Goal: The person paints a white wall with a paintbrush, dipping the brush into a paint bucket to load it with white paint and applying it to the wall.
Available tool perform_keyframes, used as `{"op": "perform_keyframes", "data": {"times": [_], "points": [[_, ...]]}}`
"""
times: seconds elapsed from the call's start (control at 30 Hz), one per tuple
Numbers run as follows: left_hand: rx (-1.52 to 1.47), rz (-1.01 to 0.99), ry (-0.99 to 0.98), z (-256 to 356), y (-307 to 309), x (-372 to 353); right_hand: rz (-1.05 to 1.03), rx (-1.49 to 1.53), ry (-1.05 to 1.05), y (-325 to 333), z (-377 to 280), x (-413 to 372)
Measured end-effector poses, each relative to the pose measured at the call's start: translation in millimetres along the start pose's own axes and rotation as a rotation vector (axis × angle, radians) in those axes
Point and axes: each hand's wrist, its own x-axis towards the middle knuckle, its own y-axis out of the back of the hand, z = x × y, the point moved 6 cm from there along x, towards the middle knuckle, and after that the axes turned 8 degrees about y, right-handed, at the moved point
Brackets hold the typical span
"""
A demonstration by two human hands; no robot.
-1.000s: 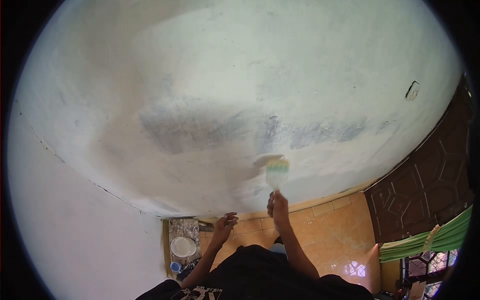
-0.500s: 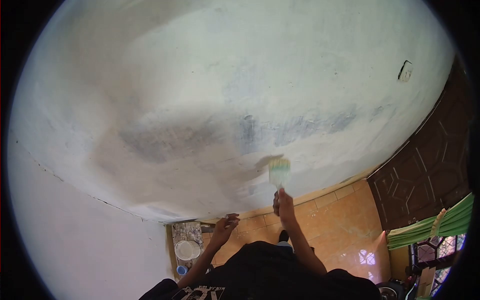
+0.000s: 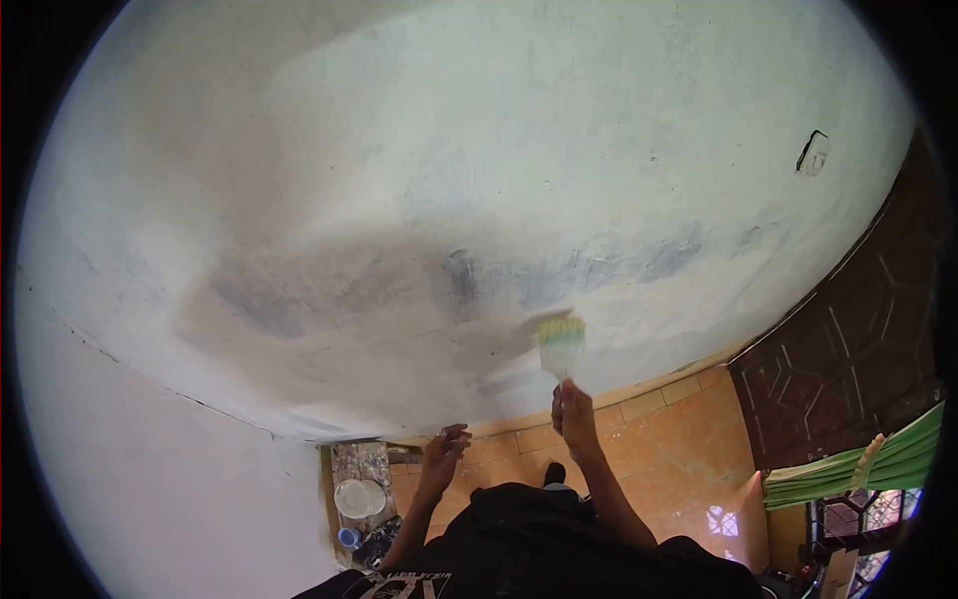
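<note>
My right hand [image 3: 573,411] is wrapped round the handle of a wide paintbrush [image 3: 563,349], with pale yellow bristles and a whitish, paint-smeared body. It is held upright, its bristles close to the lower part of the painted wall [image 3: 619,200], where its shadow falls to the left. Lower left, my left hand [image 3: 444,457] hovers near the foot of the wall with its fingers loosely bent and apart, whitish marks showing on them. Bluish-grey patches run across the wall above the brush.
A paint-spattered bench [image 3: 361,461] in the left corner carries a white tub [image 3: 357,497] and a blue cup [image 3: 348,538]. Orange tiles cover the floor [image 3: 659,449]. To the right are a dark panelled door [image 3: 848,339] and a green curtain [image 3: 818,482]. A switch plate [image 3: 814,156] sits on the wall.
The view has shifted slightly, and the wall patches now appear further left. The brush stays near the wall in my right hand, tilted a little differently. My left hand looks much the same.
</note>
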Motion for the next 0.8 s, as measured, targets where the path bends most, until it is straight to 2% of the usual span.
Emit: {"op": "perform_keyframes", "data": {"times": [0.07, 0.17, 0.3, 0.4, 0.5, 0.6, 0.63, 0.7, 0.8], "points": [[0.018, -0.006, -0.035, 7, -7, 9, -0.012, 0.028, 0.143, 1, -41, 18], [0.009, -0.030, -0.040, 28, -24, 17, -0.047, 0.026, 0.180, 8, -47, 47], [-0.007, -0.025, -0.088, 46, -40, 25, -0.040, -0.099, 0.159, 27, 32, 43], [-0.042, -0.010, -0.071, 47, -48, 27, -0.006, -0.102, -0.056, 41, 74, 15], [-0.027, -0.031, -0.071, 53, -60, 30, -0.008, -0.042, -0.016, 36, 13, 12], [0.025, -0.085, -0.086, 57, -76, 34, -0.047, -0.007, 0.197, 32, -48, 32], [0.042, -0.111, -0.104, 59, -81, 37, -0.047, -0.006, 0.159, 34, -48, 41], [0.055, -0.128, -0.123, 64, -87, 39, -0.052, 0.000, 0.086, 38, -38, 55], [0.020, -0.096, -0.131, 72, -88, 43, -0.056, -0.178, 0.165, 56, 28, 54]]}}
